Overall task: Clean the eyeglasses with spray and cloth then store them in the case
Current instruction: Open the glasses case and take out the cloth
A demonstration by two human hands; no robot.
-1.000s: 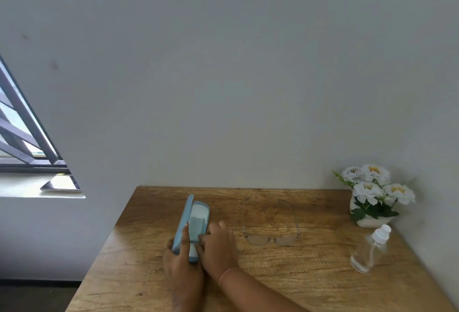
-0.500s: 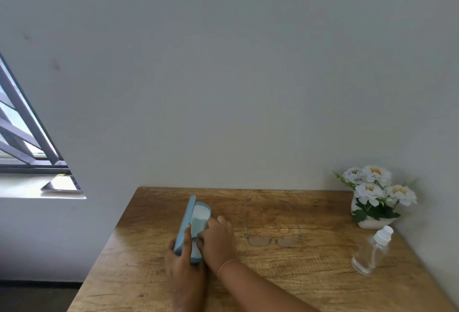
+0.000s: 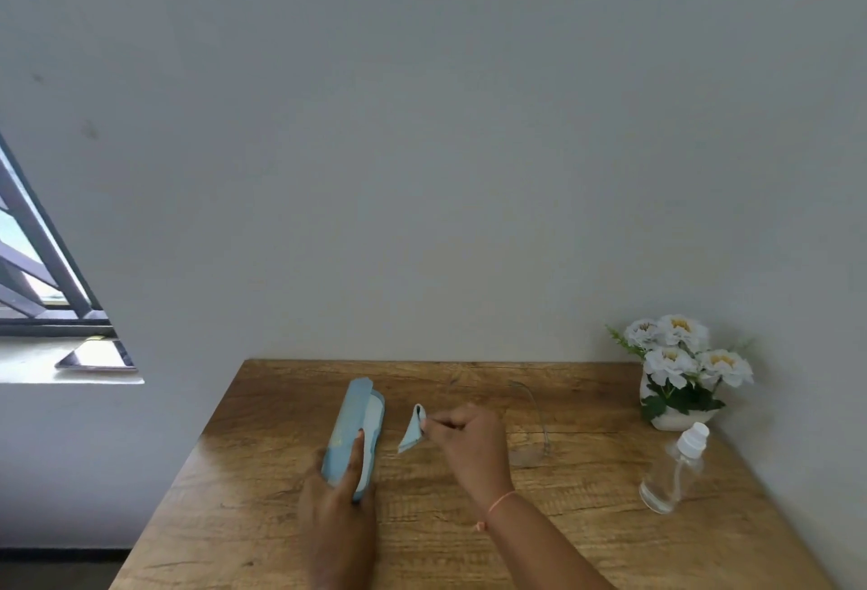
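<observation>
Head view: left hand (image 3: 338,509) grips the near end of the open blue case (image 3: 356,434), thumb along its lid. Right hand (image 3: 469,444) pinches the folded cloth (image 3: 413,430) just right of the case, clear of it. Eyeglasses (image 3: 528,457) lie on the table (image 3: 610,542) beyond the right hand, spray bottle (image 3: 673,472) well to the right. Suggest: unfold the cloth flat, hold the case steady so it doesn't tip.

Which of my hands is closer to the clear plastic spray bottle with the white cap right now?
Right. The right hand, pinching the small blue cloth, is mid-table, left of the spray bottle; the left hand grips the blue eyeglass case farther left.
</observation>
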